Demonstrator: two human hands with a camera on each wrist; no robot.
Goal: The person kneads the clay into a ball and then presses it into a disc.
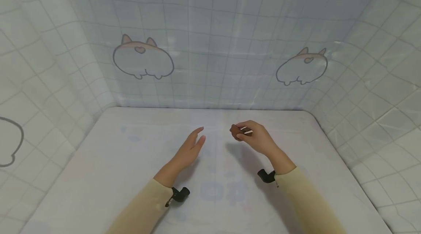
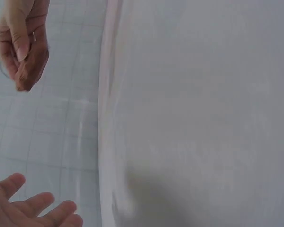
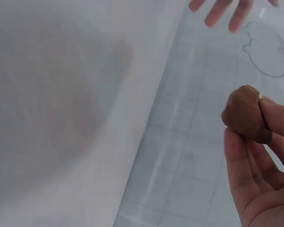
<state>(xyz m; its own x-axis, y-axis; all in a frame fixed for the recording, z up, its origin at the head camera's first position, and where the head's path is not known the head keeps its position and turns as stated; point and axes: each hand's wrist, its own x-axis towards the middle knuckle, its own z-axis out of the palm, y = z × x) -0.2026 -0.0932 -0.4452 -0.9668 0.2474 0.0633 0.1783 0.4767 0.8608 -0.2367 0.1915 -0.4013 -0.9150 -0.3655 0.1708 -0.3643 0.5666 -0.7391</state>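
Between the thumb and fingers of my right hand (image 1: 262, 140) is a small brown lump (image 1: 235, 132), held above the white surface. Seen from the right wrist, the lump (image 3: 244, 114) has an uneven, faceted surface like modelling clay, with a darker patch low on one side; its exact kind cannot be told. The fingertips cover part of it. My left hand (image 1: 187, 150) hovers to the left, apart from the lump, its fingers extended and spread. Nothing lies in that hand; the left wrist view shows its fingers (image 2: 40, 204) well away from the lump.
A white covered table (image 1: 131, 175) with faint pale prints lies beneath both hands. Tiled-pattern sheets (image 1: 210, 44) with cartoon animal drawings enclose it at the back and sides. A black device sits at each wrist by the cream sleeves (image 1: 141, 208).
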